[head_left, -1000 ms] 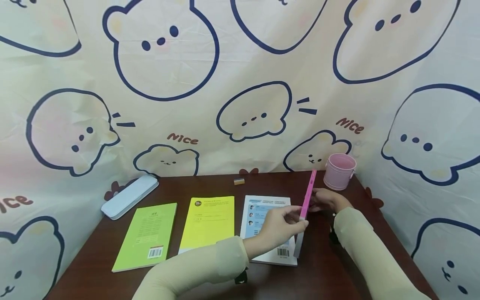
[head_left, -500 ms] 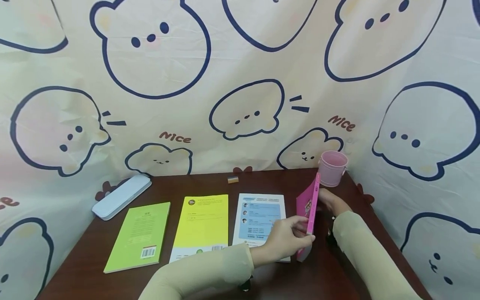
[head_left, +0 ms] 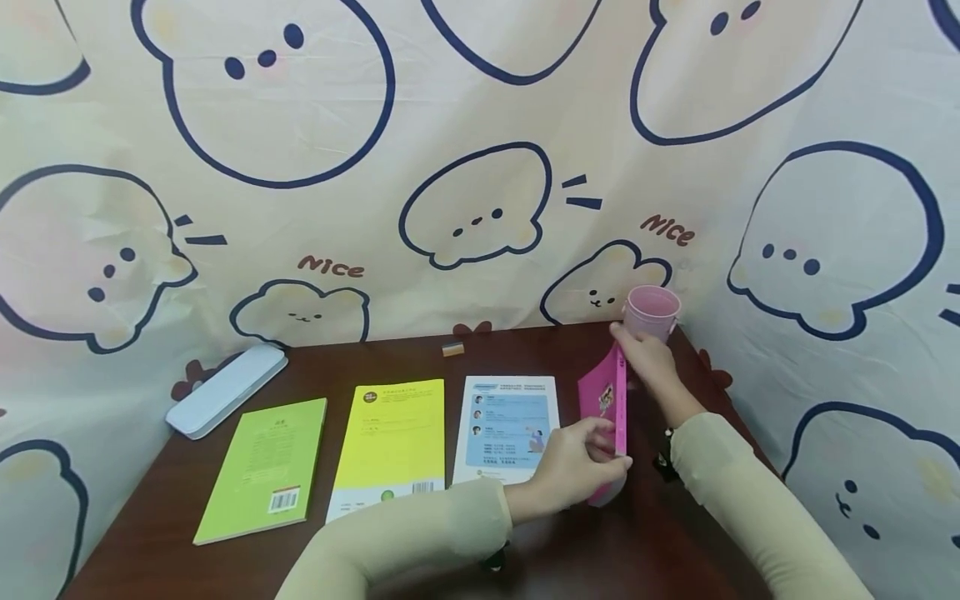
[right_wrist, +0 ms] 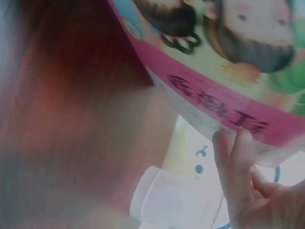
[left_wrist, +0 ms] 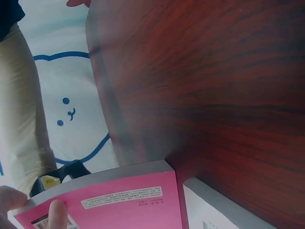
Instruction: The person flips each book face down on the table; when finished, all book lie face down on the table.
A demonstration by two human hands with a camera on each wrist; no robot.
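A pink book (head_left: 602, 395) stands on edge at the right of the table, its spine turned up in the head view. My left hand (head_left: 572, 463) pinches its near end. In the left wrist view the pink back cover (left_wrist: 128, 205) shows, with fingertips (left_wrist: 57, 214) over the barcode. My right hand (head_left: 651, 363) holds the far upper corner of the book. The right wrist view has two fingertips (right_wrist: 242, 138) on the edge of the illustrated front cover (right_wrist: 214, 102). Just left of the book lies a white-and-blue book (head_left: 504, 425), partly hidden by my left hand.
A pink bucket (head_left: 652, 310) stands behind my right hand at the back corner. Yellow (head_left: 393, 437) and green (head_left: 266, 467) books lie flat to the left. A pale blue case (head_left: 225, 392) sits at the back left, and a small eraser-like block (head_left: 453, 350) near the back edge.
My right hand has moved from the book's right side up to its far top corner. The book has turned so more of its pink left cover shows. The head view has swung slightly right.
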